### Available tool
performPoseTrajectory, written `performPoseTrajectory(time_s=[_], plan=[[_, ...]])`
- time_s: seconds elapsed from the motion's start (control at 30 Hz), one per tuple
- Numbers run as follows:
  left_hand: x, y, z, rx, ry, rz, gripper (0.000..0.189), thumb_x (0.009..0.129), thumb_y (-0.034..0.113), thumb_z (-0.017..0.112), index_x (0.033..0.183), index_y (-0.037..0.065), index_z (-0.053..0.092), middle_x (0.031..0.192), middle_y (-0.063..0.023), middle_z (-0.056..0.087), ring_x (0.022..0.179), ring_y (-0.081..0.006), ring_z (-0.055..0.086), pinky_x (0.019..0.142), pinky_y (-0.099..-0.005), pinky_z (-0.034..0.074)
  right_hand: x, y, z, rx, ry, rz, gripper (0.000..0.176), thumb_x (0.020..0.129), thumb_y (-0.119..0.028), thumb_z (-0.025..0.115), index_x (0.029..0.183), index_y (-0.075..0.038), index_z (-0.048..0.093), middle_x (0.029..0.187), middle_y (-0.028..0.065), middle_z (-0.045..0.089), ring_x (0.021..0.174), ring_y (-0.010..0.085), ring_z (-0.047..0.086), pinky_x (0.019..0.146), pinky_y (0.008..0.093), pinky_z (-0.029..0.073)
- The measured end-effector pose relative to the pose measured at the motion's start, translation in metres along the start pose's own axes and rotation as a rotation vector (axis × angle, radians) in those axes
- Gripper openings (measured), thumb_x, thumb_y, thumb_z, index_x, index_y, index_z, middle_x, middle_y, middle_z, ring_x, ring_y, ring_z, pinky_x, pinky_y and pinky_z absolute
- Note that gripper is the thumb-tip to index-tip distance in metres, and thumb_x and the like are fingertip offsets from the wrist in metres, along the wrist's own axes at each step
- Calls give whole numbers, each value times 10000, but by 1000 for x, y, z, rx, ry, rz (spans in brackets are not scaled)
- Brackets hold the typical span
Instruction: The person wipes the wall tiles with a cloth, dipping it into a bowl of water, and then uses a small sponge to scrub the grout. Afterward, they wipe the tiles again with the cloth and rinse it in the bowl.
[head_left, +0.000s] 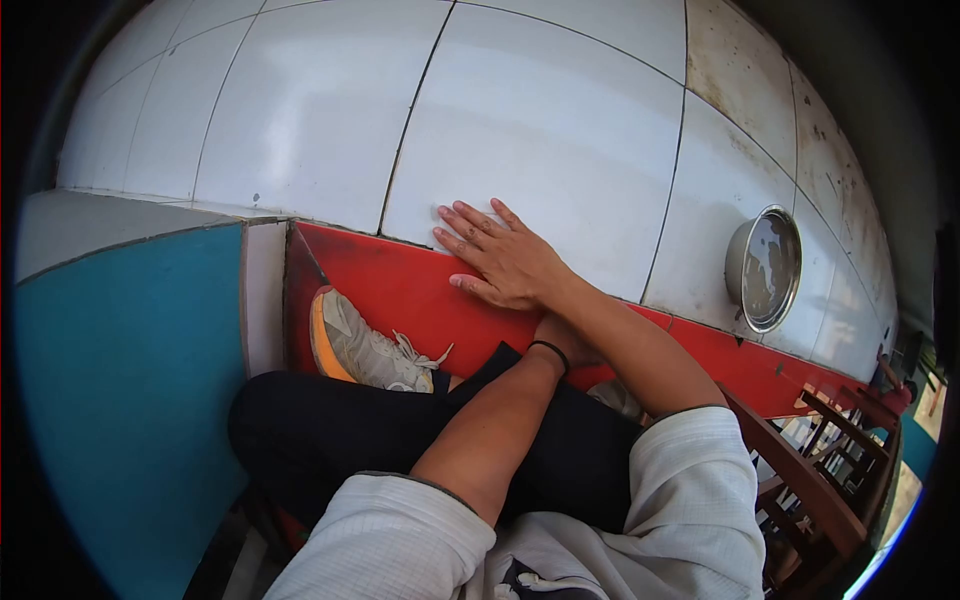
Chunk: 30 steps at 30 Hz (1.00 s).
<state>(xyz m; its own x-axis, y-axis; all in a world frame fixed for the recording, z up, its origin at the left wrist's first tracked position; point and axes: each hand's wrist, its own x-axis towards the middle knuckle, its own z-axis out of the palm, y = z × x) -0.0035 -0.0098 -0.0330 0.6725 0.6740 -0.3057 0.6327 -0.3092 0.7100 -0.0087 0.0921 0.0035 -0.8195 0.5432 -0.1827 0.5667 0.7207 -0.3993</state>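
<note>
Right hand (515,264): palm down, fingers (480,219) spread;
Left hand (570,338): partly hidden beneath right forearm (640,345);
Left forearm (490,425): slants toward the right hand

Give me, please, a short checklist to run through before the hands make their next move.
1. Right hand open: ok, fingers spread.
2. Left hand empty: cannot tell, mostly hidden behind the right forearm.
3. Forearms uncrossed: not ok, right over left in this view.
4. Bowl apart from both hands: ok.
5. Tiles all clean: not ok, brown stains beyond the bowl.
</note>
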Motion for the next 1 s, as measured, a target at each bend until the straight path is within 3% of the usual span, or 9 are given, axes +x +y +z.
performPoseTrajectory(time_s=[0.13,0.23,0.47,0.57,0.6,0.67,0.73,0.83,1.0], plan=[[-8,12,-9,107,105,-29,582,944,519,494,1387,145,545,1427,-153,552,1332,-341,499,1145,-509,316,-56,8,-6,68,-68,80,701,1045,-584,280,1605,-162,265,1687,67,182,1561,239,146,1268,499,77],[-7,12,-13,96,148,70,547,931,490,504,1311,110,609,1374,-164,585,1282,-364,537,1111,-527,368,-87,15,-24,65,-180,163,697,1039,-603,279,1599,-188,296,1688,47,189,1560,240,153,1266,504,79],[-12,11,-31,163,-56,123,559,907,498,548,1292,99,620,1350,-187,584,1238,-367,558,1032,-519,450,-134,25,-27,101,-257,333,713,1030,-631,277,1592,-195,323,1690,54,177,1562,251,144,1262,513,84],[-25,6,-13,326,331,249,540,918,507,547,1242,88,647,1296,-188,614,1212,-360,571,995,-501,474,-112,9,-21,122,-190,296,755,1031,-642,256,1593,-140,305,1691,81,160,1565,251,124,1262,515,81],[-32,21,-38,31,-24,52,517,927,529,552,1137,74,675,1152,-186,678,1113,-354,630,920,-490,504,-102,8,-18,136,-180,272,764,1030,-644,254,1593,-129,301,1691,85,159,1565,251,121,1262,514,82],[-52,53,-75,-102,-333,-292,484,946,523,547,984,64,695,946,-178,715,944,-363,684,828,-489,524,-109,15,-16,149,-154,251,775,1030,-647,256,1594,-116,290,1691,88,157,1565,248,119,1263,511,85],[-74,63,-80,-99,-295,-356,511,972,527,516,857,62,694,825,-175,708,832,-383,691,772,-494,529,-121,16,-10,165,-131,243,783,1028,-650,262,1596,-113,277,1691,85,156,1565,243,120,1264,507,89],[-80,75,-95,-83,-228,-420,548,986,506,475,824,53,738,864,-208,722,898,-386,701,810,-499,545,-160,23,0,86,-47,287,770,1025,-642,286,1594,-123,286,1685,80,187,1559,230,152,1263,496,118],[-50,72,-75,-64,-418,-393,652,999,580,384,893,60,762,896,-219,722,925,-388,696,841,-508,529,-185,52,-3,6,57,506,752,1025,-626,314,1602,-148,265,1687,70,184,1559,233,150,1261,508,115]])
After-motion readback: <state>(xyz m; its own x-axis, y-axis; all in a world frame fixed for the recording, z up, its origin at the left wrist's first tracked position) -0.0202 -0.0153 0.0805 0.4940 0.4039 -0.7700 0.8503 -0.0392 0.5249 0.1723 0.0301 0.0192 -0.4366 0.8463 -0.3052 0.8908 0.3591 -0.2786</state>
